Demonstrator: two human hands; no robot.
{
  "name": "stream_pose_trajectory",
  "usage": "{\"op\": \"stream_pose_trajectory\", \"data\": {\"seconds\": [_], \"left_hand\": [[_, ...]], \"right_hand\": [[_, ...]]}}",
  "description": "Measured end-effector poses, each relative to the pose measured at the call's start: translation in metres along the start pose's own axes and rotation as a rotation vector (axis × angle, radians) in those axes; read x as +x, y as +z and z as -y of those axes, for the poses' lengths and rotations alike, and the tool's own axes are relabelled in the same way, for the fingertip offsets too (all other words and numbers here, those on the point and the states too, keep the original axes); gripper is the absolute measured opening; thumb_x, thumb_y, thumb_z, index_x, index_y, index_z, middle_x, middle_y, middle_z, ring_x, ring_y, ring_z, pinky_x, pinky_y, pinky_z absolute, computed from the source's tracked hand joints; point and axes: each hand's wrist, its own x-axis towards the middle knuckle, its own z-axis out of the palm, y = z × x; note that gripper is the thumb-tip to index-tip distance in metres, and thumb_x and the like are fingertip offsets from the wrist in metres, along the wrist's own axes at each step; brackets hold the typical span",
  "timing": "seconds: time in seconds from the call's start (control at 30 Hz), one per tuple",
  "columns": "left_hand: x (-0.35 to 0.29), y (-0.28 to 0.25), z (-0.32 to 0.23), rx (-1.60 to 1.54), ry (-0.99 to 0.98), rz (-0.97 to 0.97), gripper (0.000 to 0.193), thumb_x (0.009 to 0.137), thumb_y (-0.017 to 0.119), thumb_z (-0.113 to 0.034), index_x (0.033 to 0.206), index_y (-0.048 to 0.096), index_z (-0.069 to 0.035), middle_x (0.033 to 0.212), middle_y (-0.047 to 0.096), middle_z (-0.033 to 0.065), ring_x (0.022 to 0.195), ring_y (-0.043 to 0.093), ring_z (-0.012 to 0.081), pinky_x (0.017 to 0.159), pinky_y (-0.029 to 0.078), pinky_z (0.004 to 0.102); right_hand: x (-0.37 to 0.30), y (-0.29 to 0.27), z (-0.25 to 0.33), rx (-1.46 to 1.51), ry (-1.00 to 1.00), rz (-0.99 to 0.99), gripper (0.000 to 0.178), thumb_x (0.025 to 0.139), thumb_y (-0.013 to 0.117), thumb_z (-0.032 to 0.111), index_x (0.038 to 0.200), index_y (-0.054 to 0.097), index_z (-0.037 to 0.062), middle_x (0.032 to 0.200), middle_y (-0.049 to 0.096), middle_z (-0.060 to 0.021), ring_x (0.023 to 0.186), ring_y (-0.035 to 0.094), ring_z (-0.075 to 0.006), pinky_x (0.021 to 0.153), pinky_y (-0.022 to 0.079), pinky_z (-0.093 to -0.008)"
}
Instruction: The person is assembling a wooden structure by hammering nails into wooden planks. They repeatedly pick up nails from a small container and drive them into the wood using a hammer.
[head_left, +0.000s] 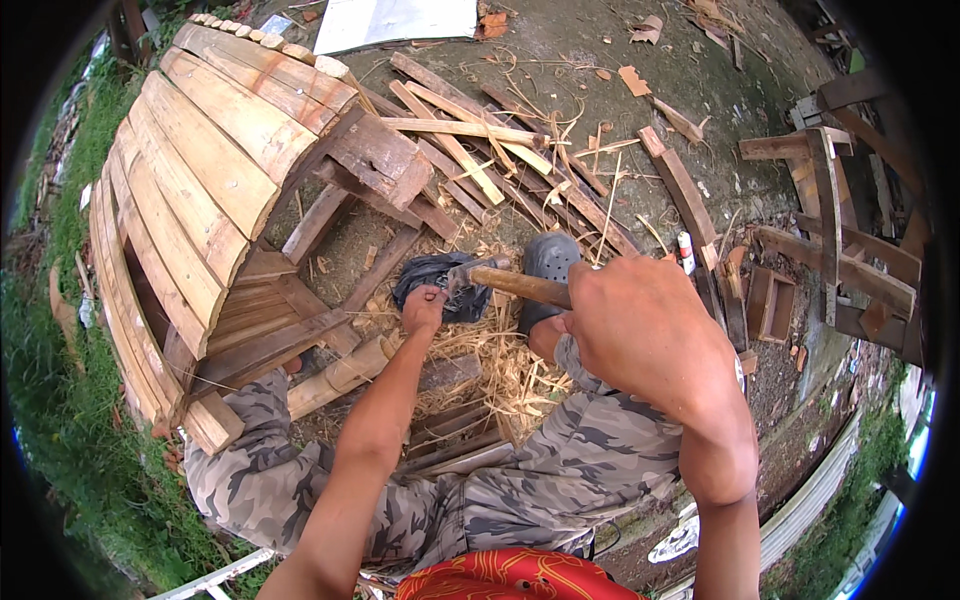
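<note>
My right hand is closed around the wooden handle of a hammer, which points left. The hammer's metal head lies over a crumpled black plastic bag on the shavings. My left hand is at the bag's near side, its fingers pinched together close to the hammer head. Whatever those fingertips hold is too small to make out. To the left stands a wooden frame covered with split bamboo slats. A grey clog on my foot is just right of the bag.
Loose wood strips are piled beyond the bag. Shavings cover the ground between my legs. A nailed wooden frame stands at the right, near a small wooden box. A white sheet lies at the far side. Grass borders the left.
</note>
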Motion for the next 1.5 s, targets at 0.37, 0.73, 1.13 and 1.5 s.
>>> {"op": "stream_pose_trajectory", "data": {"seconds": [0.37, 0.73, 1.13, 1.5], "left_hand": [[-0.030, -0.063, -0.010, -0.719, -0.008, 0.299, 0.028, 0.101, 0.062, -0.026, 0.120, 0.068, -0.005, 0.108, 0.076, -0.0003, 0.081, 0.064, 0.0056, 0.069, 0.044, 0.0225], [-0.173, -0.137, -0.108, -0.895, 0.278, 0.004, 0.023, 0.100, 0.066, -0.018, 0.113, 0.066, 0.002, 0.106, 0.075, 0.0075, 0.080, 0.063, 0.0083, 0.075, 0.050, 0.0244], [-0.250, -0.362, -0.146, -0.252, 0.815, -0.546, 0.016, 0.092, 0.074, -0.012, 0.103, 0.076, -0.001, 0.099, 0.076, 0.0086, 0.084, 0.066, 0.0128, 0.076, 0.052, 0.0270], [-0.199, -0.413, -0.167, -0.029, 0.865, -0.313, 0.020, 0.089, 0.072, -0.020, 0.103, 0.077, -0.005, 0.098, 0.075, 0.0130, 0.090, 0.071, 0.0262, 0.080, 0.054, 0.0372]], "right_hand": [[0.018, -0.007, -0.001, 0.037, 0.118, 0.137, 0.030, 0.086, 0.073, 0.028, 0.084, 0.075, -0.0022, 0.081, 0.071, -0.0237, 0.082, 0.070, -0.0410, 0.075, 0.056, -0.0481], [0.019, -0.019, 0.017, 0.081, 0.046, 0.056, 0.037, 0.088, 0.072, 0.036, 0.087, 0.072, -0.0013, 0.086, 0.070, -0.0247, 0.087, 0.069, -0.0438, 0.077, 0.053, -0.0520], [0.020, -0.014, 0.051, -0.038, -0.031, 0.093, 0.038, 0.088, 0.072, 0.038, 0.089, 0.076, 0.0001, 0.088, 0.073, -0.0229, 0.087, 0.071, -0.0414, 0.079, 0.056, -0.0492], [0.027, -0.008, 0.055, -0.044, 0.005, 0.151, 0.040, 0.088, 0.071, 0.040, 0.091, 0.074, 0.0001, 0.088, 0.072, -0.0238, 0.088, 0.070, -0.0424, 0.081, 0.055, -0.0494]]}}
